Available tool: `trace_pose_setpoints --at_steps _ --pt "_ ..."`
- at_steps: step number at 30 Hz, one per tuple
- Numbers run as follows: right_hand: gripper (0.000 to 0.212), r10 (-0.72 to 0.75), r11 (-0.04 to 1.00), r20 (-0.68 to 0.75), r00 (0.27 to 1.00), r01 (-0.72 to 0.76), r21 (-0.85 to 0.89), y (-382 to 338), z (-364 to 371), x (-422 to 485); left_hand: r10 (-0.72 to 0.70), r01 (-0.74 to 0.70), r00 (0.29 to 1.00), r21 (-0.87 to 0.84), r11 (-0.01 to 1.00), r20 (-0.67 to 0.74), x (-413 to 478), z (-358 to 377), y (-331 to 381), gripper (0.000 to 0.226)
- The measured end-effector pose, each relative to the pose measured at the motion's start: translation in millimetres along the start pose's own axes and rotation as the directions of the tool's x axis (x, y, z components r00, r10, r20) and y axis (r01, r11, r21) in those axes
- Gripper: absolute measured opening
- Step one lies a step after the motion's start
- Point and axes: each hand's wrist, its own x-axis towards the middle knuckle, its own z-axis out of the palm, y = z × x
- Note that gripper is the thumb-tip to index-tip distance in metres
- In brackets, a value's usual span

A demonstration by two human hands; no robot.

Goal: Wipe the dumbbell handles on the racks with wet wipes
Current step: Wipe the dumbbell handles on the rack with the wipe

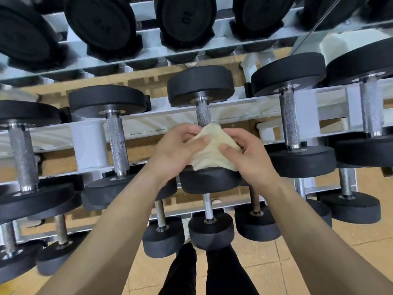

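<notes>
Above your hands, on the upper shelf of the rack [148, 54], the round end face of one black dumbbell [187, 22] carries a raised number that reads as "10", turned on its side. The neighbouring dumbbell [100, 24] to its left shows a faint embossed mark, too blurred for you to read. Any markings on the other weights cannot be made out.

Black dumbbells [107, 101] on white rack [163, 119]
</notes>
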Motion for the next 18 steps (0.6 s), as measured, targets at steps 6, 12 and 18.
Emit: trace_pose_setpoints --at_steps 6,12,18 --pt "0.027 0.142 0.984 0.260 0.955 -0.108 -0.140 13 -22 34 0.132 0.010 0.970 0.578 0.816 -0.202 14 -3 -31 0.010" --pt "0.019 0.169 0.856 0.160 0.973 -0.064 -0.513 20 -15 59 0.130 -0.085 0.986 0.364 0.927 -0.101 19 -2 -37 0.006" --pt "0.026 0.113 0.778 0.091 0.989 -0.032 -0.628 6 0 72 0.138 0.000 0.973 0.595 0.804 -0.187 33 -4 -41 0.021"
